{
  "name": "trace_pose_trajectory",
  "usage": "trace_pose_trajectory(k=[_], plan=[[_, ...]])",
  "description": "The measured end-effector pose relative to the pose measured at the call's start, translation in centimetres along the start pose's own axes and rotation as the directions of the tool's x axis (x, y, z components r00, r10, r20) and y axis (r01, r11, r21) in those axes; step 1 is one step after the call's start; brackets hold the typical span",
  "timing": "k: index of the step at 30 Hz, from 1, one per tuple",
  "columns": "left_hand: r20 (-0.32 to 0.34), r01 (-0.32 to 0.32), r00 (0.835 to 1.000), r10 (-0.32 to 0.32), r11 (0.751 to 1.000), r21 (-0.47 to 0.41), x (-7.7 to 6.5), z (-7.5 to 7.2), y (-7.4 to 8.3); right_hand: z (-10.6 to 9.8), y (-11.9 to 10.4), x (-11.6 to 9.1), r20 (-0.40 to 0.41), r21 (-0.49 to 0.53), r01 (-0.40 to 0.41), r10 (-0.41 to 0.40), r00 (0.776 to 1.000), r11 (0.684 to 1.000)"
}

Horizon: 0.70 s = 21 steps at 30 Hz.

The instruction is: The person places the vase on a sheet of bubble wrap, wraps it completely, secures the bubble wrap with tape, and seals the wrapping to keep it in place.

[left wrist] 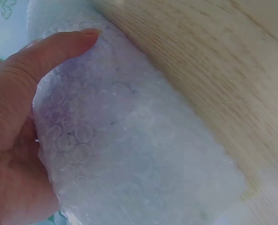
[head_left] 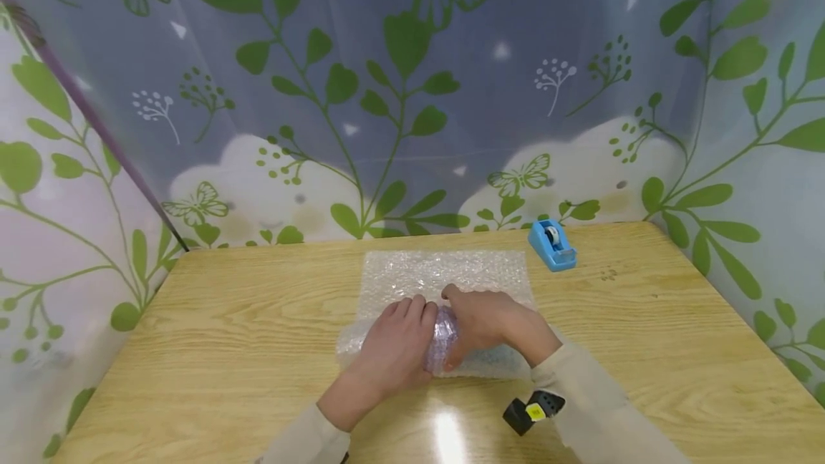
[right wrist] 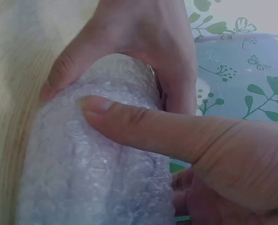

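Note:
A purplish object [head_left: 442, 339] wrapped in clear bubble wrap lies across the near edge of a flat bubble wrap sheet [head_left: 445, 271]. My left hand [head_left: 398, 339] grips the roll from the left, its thumb across the near face in the left wrist view. From the right, my right hand [head_left: 486, 321] grips the same bubble-wrapped roll [right wrist: 96, 164], thumb over the wrap and fingers behind. In the right wrist view both hands hold it close together. The bubbles blur the object inside, and only its purple tint shows through.
A blue tape dispenser [head_left: 553, 245] with a roll of tape stands at the back right of the wooden table [head_left: 245, 313]. A leaf-patterned curtain [head_left: 335, 92] rises along the table's back and sides. A black strap device [head_left: 533, 410] is on my right wrist.

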<state>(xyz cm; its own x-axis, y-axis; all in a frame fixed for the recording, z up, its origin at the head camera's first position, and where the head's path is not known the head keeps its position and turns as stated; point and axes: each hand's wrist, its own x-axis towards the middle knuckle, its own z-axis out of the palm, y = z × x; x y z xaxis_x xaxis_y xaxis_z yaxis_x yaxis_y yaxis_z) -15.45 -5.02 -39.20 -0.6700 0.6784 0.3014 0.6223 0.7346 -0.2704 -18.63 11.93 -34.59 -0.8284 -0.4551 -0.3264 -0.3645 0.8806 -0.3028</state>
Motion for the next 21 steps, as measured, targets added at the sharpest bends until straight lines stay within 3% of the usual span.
trace_pose_trajectory(k=[4, 9, 17, 21], plan=[[-0.001, -0.001, 1.0, 0.001, 1.0, -0.005, 0.0, 0.1, -0.1, 0.4, 0.3, -0.5, -0.07, 0.029, 0.062, -0.06, 0.996, 0.998], [-0.022, 0.007, 1.0, -0.007, 1.0, 0.008, 0.0, 0.0, 0.0, 0.9, 0.4, -1.3, -0.199, -0.064, 0.126, -0.137, 0.97, 0.99], [-0.032, 0.023, 0.999, -0.022, 1.0, 0.019, 0.0, 0.0, 0.2, 1.6, 0.1, -2.3, -0.274, -0.125, 0.091, -0.123, 0.954, 0.988], [-0.036, 0.028, 0.999, -0.027, 0.999, 0.036, 0.0, -0.1, 0.2, 2.1, 0.0, -2.6, -0.334, -0.137, 0.087, -0.129, 0.934, 0.987]])
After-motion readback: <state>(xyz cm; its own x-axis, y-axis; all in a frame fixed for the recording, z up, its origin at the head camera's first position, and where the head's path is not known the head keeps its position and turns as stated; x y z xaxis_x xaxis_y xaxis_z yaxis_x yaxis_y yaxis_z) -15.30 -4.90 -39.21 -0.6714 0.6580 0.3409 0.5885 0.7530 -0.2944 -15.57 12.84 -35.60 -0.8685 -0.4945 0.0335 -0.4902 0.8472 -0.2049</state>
